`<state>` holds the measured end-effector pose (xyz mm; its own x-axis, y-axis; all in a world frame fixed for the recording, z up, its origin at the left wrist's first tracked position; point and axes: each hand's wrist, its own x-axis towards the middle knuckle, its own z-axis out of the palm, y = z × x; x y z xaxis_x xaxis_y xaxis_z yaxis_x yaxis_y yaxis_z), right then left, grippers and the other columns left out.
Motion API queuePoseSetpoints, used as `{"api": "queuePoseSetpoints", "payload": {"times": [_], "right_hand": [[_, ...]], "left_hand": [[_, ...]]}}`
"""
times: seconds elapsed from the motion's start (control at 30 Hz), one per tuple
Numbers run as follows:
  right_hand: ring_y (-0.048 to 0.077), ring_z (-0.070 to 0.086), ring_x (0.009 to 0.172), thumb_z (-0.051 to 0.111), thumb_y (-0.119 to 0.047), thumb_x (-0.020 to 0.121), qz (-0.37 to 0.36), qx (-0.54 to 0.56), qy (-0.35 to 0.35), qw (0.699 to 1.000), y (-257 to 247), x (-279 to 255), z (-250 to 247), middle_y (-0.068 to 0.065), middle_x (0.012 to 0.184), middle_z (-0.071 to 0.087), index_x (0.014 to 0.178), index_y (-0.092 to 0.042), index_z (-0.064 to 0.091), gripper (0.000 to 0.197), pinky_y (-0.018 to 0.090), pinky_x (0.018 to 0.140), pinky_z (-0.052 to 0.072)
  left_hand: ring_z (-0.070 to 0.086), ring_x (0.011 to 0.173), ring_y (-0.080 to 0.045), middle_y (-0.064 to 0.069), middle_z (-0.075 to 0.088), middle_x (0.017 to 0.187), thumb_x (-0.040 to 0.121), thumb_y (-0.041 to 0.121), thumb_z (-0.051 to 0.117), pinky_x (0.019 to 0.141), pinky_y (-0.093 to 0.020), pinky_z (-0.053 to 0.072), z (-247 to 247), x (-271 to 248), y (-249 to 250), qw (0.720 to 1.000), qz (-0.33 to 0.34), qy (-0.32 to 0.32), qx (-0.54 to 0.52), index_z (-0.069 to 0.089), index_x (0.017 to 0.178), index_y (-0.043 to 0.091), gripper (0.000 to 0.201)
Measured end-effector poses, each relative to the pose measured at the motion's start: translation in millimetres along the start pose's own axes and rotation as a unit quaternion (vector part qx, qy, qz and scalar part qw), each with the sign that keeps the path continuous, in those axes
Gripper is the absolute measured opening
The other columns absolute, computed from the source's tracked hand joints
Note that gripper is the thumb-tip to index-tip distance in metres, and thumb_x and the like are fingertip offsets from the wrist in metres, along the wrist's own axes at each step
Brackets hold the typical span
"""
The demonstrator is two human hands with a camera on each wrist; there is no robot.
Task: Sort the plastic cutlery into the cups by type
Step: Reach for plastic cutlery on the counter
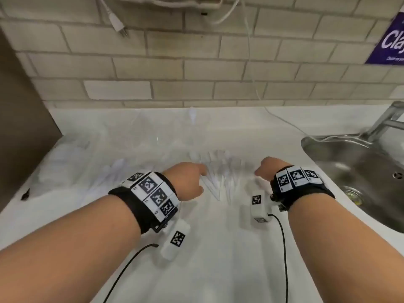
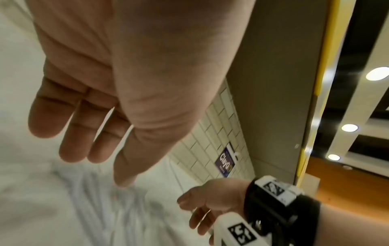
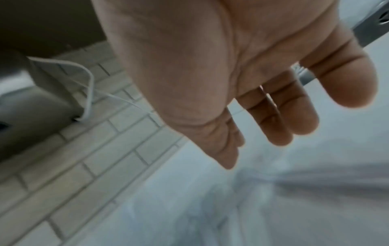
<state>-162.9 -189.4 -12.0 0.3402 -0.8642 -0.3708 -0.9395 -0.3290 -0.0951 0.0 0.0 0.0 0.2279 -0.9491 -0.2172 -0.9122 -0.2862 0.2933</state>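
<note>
White plastic cutlery (image 1: pixel 218 176) lies in a blurred heap on the white counter (image 1: pixel 207 248), between my two hands. More white pieces (image 1: pixel 113 171) spread out to the left. Faint clear cups (image 1: pixel 157 132) stand behind the heap; motion blur hides their number and contents. My left hand (image 1: pixel 194 179) hovers at the heap's left edge, fingers (image 2: pixel 71 146) straight and relaxed, holding nothing. My right hand (image 1: pixel 263 170) hovers at the right edge, its fingers (image 3: pixel 280 123) also loose and empty. The cutlery (image 2: pixel 118 208) shows only as streaks below the palms.
A steel sink (image 1: pixel 349 162) with a faucet (image 1: pixel 389 119) lies at the right. A thin white cable (image 1: pixel 284 123) runs across the back of the counter from the tiled wall (image 1: pixel 196 73). A brown panel (image 1: pixel 21 106) bounds the left side.
</note>
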Motion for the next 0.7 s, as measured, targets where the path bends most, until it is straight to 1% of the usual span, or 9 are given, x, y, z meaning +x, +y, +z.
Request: {"api": "queuePoseSetpoints", "payload": {"times": [0.07, 0.1, 0.2, 0.27, 0.37, 0.5, 0.57, 0.6, 0.7], "right_hand": [[0.032, 0.051, 0.124, 0.049, -0.028, 0.096, 0.034, 0.024, -0.002, 0.999, 3.1, 12.6, 9.2, 0.014, 0.138, 0.051, 0.137, -0.007, 0.042, 0.047, 0.035, 0.096, 0.042], [0.033, 0.049, 0.126, 0.048, -0.031, 0.096, 0.039, 0.045, -0.006, 0.998, 3.5, 17.1, 12.8, 0.014, 0.141, 0.049, 0.141, -0.008, 0.037, 0.051, 0.037, 0.098, 0.041], [0.033, 0.055, 0.117, 0.041, -0.035, 0.097, 0.030, 0.048, -0.004, 0.998, -4.6, 22.8, 17.6, 0.014, 0.129, 0.058, 0.129, -0.009, 0.051, 0.042, 0.037, 0.093, 0.042], [0.032, 0.056, 0.115, 0.036, -0.030, 0.099, 0.014, 0.010, -0.007, 1.000, -11.8, 25.0, 18.1, 0.013, 0.126, 0.059, 0.124, -0.006, 0.054, 0.039, 0.036, 0.094, 0.040], [0.033, 0.055, 0.112, 0.035, -0.031, 0.097, 0.004, 0.033, -0.003, 0.999, -20.4, 35.8, 23.5, 0.017, 0.128, 0.055, 0.122, -0.005, 0.054, 0.041, 0.035, 0.087, 0.042], [0.033, 0.056, 0.112, 0.034, -0.024, 0.099, -0.045, 0.059, -0.015, 0.997, -32.8, 33.9, 27.4, 0.018, 0.124, 0.059, 0.116, -0.001, 0.059, 0.038, 0.033, 0.088, 0.042], [0.031, 0.058, 0.109, 0.035, -0.023, 0.099, -0.065, 0.081, -0.016, 0.994, -37.3, 29.5, 26.2, 0.016, 0.118, 0.062, 0.111, -0.002, 0.062, 0.036, 0.031, 0.083, 0.042], [0.031, 0.059, 0.105, 0.038, -0.024, 0.098, -0.070, 0.093, -0.016, 0.993, -38.5, 27.1, 24.8, 0.015, 0.113, 0.063, 0.109, -0.002, 0.062, 0.034, 0.028, 0.077, 0.043], [0.024, 0.055, 0.078, 0.052, -0.039, 0.093, -0.051, 0.136, -0.011, 0.989, -41.9, 13.9, 19.0, 0.008, 0.082, 0.057, 0.088, -0.007, 0.055, 0.033, 0.024, 0.052, 0.036]], "left_hand": [[0.051, 0.118, -0.026, -0.008, 0.046, 0.137, 0.092, 0.027, 0.052, 0.095, -0.031, 0.043, 10.5, 14.5, 6.0, 0.999, -0.010, -0.036, 0.003, 0.030, 0.145, 0.025, 0.057], [0.051, 0.119, -0.027, -0.010, 0.042, 0.139, 0.092, 0.027, 0.052, 0.096, -0.032, 0.043, 16.9, 21.2, 7.8, 0.999, -0.013, -0.051, 0.004, 0.027, 0.146, 0.026, 0.060], [0.050, 0.119, -0.030, -0.011, 0.035, 0.143, 0.092, 0.031, 0.052, 0.098, -0.035, 0.043, 30.5, 39.6, 11.3, 0.998, -0.013, -0.060, -0.003, 0.024, 0.147, 0.029, 0.062], [0.046, 0.125, -0.032, -0.010, 0.033, 0.146, 0.092, 0.035, 0.050, 0.099, -0.036, 0.040, 35.1, 50.2, 11.4, 0.999, -0.007, -0.042, 0.005, 0.026, 0.147, 0.030, 0.059], [0.046, 0.125, -0.033, -0.010, 0.037, 0.145, 0.093, 0.037, 0.047, 0.101, -0.036, 0.038, 42.8, 63.1, 9.9, 1.000, -0.006, -0.031, 0.005, 0.036, 0.143, 0.026, 0.052], [0.048, 0.122, -0.033, -0.009, 0.043, 0.141, 0.095, 0.033, 0.047, 0.104, -0.035, 0.036, 47.5, 73.8, 8.4, 1.000, 0.002, -0.012, -0.017, 0.049, 0.135, 0.023, 0.042], [0.049, 0.121, -0.031, -0.008, 0.045, 0.139, 0.096, 0.028, 0.045, 0.104, -0.033, 0.035, 46.8, 75.9, 8.0, 0.999, 0.007, -0.013, -0.041, 0.052, 0.132, 0.021, 0.037], [0.049, 0.121, -0.030, -0.008, 0.046, 0.137, 0.096, 0.025, 0.045, 0.103, -0.032, 0.035, 46.0, 75.8, 7.6, 0.998, 0.006, -0.009, -0.058, 0.053, 0.131, 0.019, 0.036], [0.052, 0.115, -0.030, -0.013, 0.042, 0.134, 0.094, 0.010, 0.043, 0.094, -0.025, 0.035, 45.6, 76.6, 4.2, 0.992, -0.031, 0.032, -0.118, 0.051, 0.130, 0.014, 0.038]]}}
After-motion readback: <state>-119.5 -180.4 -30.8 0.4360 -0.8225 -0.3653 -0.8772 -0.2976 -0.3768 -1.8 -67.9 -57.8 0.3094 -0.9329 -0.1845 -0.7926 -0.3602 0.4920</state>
